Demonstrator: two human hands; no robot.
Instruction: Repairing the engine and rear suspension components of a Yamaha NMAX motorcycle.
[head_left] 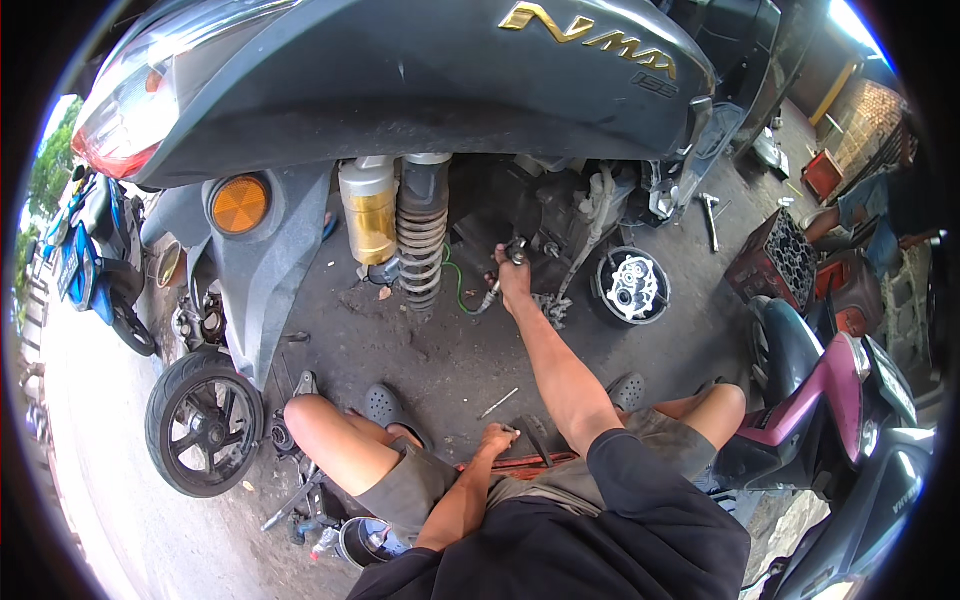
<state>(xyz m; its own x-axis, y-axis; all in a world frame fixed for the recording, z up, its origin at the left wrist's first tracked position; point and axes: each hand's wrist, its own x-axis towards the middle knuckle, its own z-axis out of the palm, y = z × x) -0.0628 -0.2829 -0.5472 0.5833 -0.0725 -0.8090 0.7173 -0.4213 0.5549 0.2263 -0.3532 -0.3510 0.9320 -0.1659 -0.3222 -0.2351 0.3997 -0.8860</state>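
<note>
My right hand (513,278) reaches forward under the dark scooter body (420,90), its fingers wrapped round a metal-ended air tool (516,248). A hose (490,298) with a green stretch trails below the hand. Just beyond are the dark, greasy engine parts (552,215), partly in shadow. My left hand (497,438) rests low between my knees with its fingers closed; whatever is in them is too small to make out. Beyond that hand a thin light rod (499,402) lies on the ground. Left of my right hand hangs a coil-spring shock absorber (423,235) with a gold canister (369,215).
A black basin (655,314) holding a pale metal casing (632,287) stands right of my arm. Farther right are a hammer (711,222), a crate (770,260) and parked scooters (810,400). At left lies a wheel (205,425), near a small bucket (362,545). Another person sits at far right.
</note>
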